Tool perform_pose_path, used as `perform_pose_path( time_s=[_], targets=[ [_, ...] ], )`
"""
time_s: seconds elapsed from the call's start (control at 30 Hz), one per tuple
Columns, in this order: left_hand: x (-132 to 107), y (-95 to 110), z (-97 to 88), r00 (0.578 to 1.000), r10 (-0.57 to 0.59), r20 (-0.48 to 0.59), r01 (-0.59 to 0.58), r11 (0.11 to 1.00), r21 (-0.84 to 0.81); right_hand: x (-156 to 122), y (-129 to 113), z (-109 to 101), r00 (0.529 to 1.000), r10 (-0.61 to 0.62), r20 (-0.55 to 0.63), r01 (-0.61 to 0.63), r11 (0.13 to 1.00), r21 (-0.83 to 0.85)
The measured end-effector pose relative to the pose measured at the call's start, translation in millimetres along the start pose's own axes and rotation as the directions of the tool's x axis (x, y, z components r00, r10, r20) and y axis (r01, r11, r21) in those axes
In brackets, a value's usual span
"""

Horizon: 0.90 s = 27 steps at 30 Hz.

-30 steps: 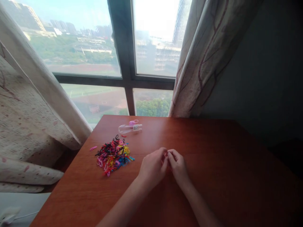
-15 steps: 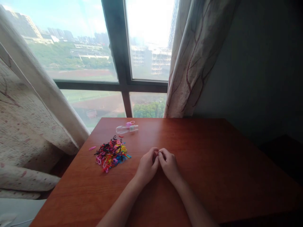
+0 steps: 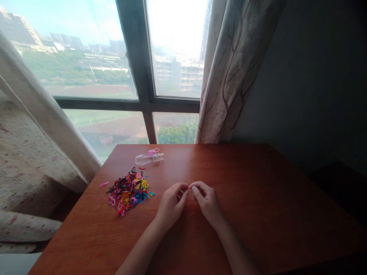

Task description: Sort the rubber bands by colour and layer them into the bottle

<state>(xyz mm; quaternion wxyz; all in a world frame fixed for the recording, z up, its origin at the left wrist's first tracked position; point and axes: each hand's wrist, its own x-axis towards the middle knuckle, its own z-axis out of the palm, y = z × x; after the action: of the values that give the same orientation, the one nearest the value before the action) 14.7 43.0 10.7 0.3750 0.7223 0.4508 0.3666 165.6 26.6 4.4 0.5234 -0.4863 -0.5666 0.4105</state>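
My left hand (image 3: 171, 203) and my right hand (image 3: 207, 200) rest side by side on the reddish wooden table (image 3: 258, 198), fingertips pinched and almost touching. A tiny thing, perhaps a small elastic band, seems to be stretched between the fingertips, but it is too small to name. A heap of small coloured elastic bands (image 3: 128, 190) lies just left of my left hand. Behind the heap a small clear plastic bottle (image 3: 148, 158) lies on its side with a pink piece on it.
One loose pink band (image 3: 104, 184) lies near the table's left edge. Patterned curtains hang at the left (image 3: 34, 152) and behind the table (image 3: 229, 72). A large window (image 3: 137, 68) stands beyond the far edge. A dark wall runs along the right.
My two hands have parted slightly, so a small gap shows between the fingertips. The view has shifted, moving the table's things a little to the left.
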Motion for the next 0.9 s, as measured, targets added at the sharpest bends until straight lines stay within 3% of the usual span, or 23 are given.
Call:
perform_pose_path(
  time_s=[0.4, 0.63, 0.9],
  targets=[
    [0, 0, -0.3, 1.000, -0.008, 0.022, 0.009, 1.000, -0.025, 0, 1, 1, 1.000, 0.011, 0.016, -0.010, 0.999, -0.052],
    [-2, -4, 1.5, 1.000, 0.016, 0.018, -0.018, 0.991, 0.136, -1, 4, 1, 0.999, -0.015, 0.033, 0.022, 0.978, -0.206],
    [-4, -5, 1.6, 0.996, 0.033, 0.081, -0.057, 0.949, 0.309, -3, 11, 2, 0.996, -0.053, 0.069, 0.078, 0.890, -0.450]
  ],
)
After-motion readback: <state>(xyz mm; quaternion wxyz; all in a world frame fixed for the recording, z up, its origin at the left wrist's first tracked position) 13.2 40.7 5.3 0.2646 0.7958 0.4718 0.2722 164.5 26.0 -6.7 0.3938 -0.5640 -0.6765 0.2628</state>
